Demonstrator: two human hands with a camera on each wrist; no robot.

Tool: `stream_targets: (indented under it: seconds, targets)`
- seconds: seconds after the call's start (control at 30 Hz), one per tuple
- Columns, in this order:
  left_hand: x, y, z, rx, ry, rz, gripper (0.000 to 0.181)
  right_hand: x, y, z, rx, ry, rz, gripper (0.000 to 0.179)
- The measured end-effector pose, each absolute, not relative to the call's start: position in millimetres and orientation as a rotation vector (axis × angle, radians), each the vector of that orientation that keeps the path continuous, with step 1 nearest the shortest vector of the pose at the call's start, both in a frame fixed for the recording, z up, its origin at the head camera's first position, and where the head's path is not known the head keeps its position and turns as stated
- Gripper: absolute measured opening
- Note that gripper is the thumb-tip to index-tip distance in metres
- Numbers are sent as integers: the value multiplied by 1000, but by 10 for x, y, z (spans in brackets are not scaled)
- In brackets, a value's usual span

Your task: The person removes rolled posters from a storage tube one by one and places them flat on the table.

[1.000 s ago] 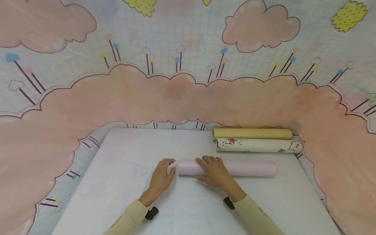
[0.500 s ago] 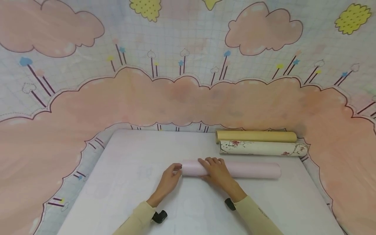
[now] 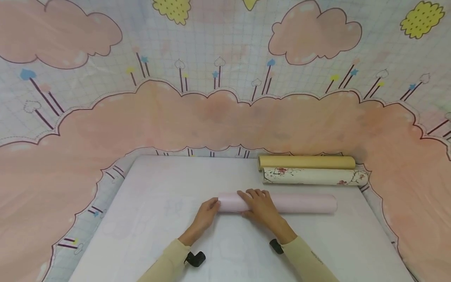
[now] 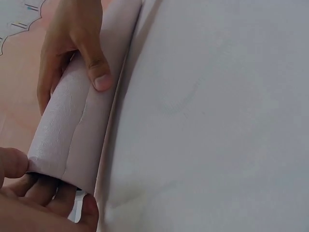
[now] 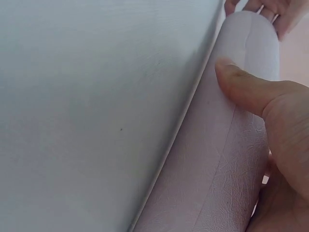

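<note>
A roll of pale pink wallpaper (image 3: pixel 304 203) lies crosswise on the white table, a seam line running along its textured surface. My right hand (image 3: pixel 261 206) grips it left of its middle, thumb on the near side and fingers over the far side. At the roll's left end is my left hand (image 3: pixel 206 214). In the left wrist view, several of its fingers (image 4: pixel 46 191) reach into the hollow end while the thumb and another finger sit at the rim. The right wrist view shows my right thumb (image 5: pixel 241 84) lying on the roll.
Behind the pink roll, at the back right of the table (image 3: pixel 158 180), lie a yellow roll (image 3: pixel 306 162) and a white roll with red blossoms (image 3: pixel 313 176), side by side. A cloud-patterned cloth (image 3: pixel 211 121) surrounds the table.
My left hand has moved right from just beside the roll and taken hold of its left end. The right hand keeps its grip in the same place.
</note>
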State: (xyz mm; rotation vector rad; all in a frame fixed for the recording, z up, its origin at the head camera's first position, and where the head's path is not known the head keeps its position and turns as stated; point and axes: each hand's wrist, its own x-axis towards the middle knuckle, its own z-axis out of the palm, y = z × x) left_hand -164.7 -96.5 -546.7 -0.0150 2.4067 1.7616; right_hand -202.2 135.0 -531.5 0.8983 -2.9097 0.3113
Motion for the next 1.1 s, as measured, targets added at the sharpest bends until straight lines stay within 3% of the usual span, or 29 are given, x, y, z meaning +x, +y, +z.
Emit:
stream_targets:
  seconds: [0.43, 1.1]
  targets:
    - [-1692, -965, -5478, -115, 2379, 1807, 33, -2005, 1340, -5297, 889, -2887, 319, 75]
    - [-1657, -1171, -5427, -245, 2381, 1826, 30, -1984, 1403, -5291, 879, -2889, 270, 80]
